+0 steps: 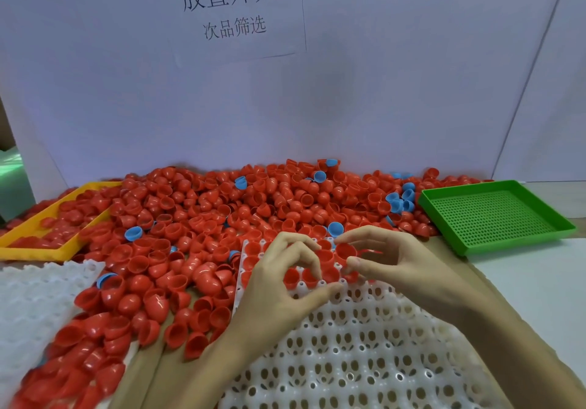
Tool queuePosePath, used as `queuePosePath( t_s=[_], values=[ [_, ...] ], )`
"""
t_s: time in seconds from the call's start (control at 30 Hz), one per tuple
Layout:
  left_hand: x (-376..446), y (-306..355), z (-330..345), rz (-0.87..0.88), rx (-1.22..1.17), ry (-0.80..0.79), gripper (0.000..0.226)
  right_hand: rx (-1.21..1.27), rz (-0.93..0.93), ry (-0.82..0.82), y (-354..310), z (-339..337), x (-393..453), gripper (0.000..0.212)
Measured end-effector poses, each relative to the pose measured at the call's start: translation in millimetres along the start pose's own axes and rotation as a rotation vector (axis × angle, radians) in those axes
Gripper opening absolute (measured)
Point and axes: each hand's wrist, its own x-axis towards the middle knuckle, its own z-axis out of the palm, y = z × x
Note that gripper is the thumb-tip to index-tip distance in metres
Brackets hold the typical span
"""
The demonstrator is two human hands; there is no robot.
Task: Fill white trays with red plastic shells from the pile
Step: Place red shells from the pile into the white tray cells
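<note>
Red plastic shell (345, 251) pinched between thumb and forefinger of the right hand (399, 269), open side up, poised just above the far rows of the white tray (364, 345), probably so it can drop cup-first into a socket. Left hand (279, 285) close beside, fingers curled over the seated shells (326, 259), thumb tip resting on the tray; looks like steadying or pressing a shell home, though whether it actually grips one cannot be told. Hands nearly touching, both working the same far strip of the tray.

Only the far few rows filled; nearer sockets empty, so by the look of it early in this tray.

Shells glossy, thin-walled, egg-half domes, smooth enough to catch highlights. Tray matte, translucent white, a grid of round holes ringed by small pegs (shaped to cradle each dome upright).

Outward: the pile (222, 218) heaped against the tray's far and left edges, within easy reach, with a few blue shells (133, 233) mixed in. Second white tray (35, 300) lying at the left. Yellow tray (47, 243) at far left holding red shells; green perforated tray (494, 215) at right. White backboard with a paper sign (228, 9) behind.
</note>
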Motion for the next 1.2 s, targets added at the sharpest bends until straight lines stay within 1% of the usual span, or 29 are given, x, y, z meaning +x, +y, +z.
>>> queuePosePath(
  t_s=[0.07,0.17,0.3,0.43,0.57,0.67,0.73,0.77,0.83,0.9,0.97,1.1,1.17,1.2],
  values=[
    [-0.9,-0.1,1.4,-0.030,-0.040,0.056,0.033,-0.004,0.013,-0.002,1.5,2.6,0.9,0.037],
    [-1.9,0.0,4.5,-0.038,-0.049,0.132,0.028,0.016,0.006,-0.026,2.0,9.1,2.5,0.042],
    [-2.7,0.9,4.4,-0.038,-0.102,0.157,0.031,0.041,-0.021,-0.060,-2.2,13.0,1.4,0.044],
    [-4.3,-2.0,5.0,-0.041,-0.104,0.165,0.038,0.049,-0.037,-0.070,-6.0,13.1,-0.4,0.038],
    [-4.0,-4.1,6.4,-0.049,-0.103,0.154,0.036,0.021,-0.053,-0.058,-7.2,12.6,-1.2,0.031],
    [-3.2,-4.4,5.9,-0.100,-0.145,0.151,0.022,0.043,-0.058,-0.003,-7.4,12.8,0.0,0.033],
    [-3.0,-4.8,5.5,-0.134,-0.171,0.121,0.011,0.074,-0.066,-0.008,-7.5,13.1,0.2,0.038],
    [-3.0,-4.7,5.3,-0.148,-0.176,0.105,0.010,0.072,-0.070,-0.016,-7.5,13.5,0.2,0.039],
    [-3.0,-4.4,4.8,-0.169,-0.183,0.073,0.011,0.044,-0.075,-0.022,-8.0,14.1,-0.2,0.034],
    [-3.5,-5.2,4.6,-0.185,-0.185,0.044,0.014,0.014,-0.075,-0.024,-8.4,15.0,-0.3,0.020],
    [-3.8,-5.4,4.7,-0.194,-0.172,0.023,0.018,0.005,-0.072,-0.026,-8.1,15.5,-0.8,0.013],
    [-5.2,-5.1,6.9,-0.169,-0.122,-0.017,0.023,0.067,-0.056,0.021,-7.5,16.4,-0.6,0.013],
    [-6.3,-6.7,8.4,-0.137,-0.076,-0.039,0.030,0.086,-0.048,0.024,-6.3,16.5,0.2,0.015],
    [-6.6,-6.6,9.0,-0.125,-0.055,-0.046,0.028,0.096,-0.042,0.020,-5.6,16.7,0.3,0.016]
  ],
)
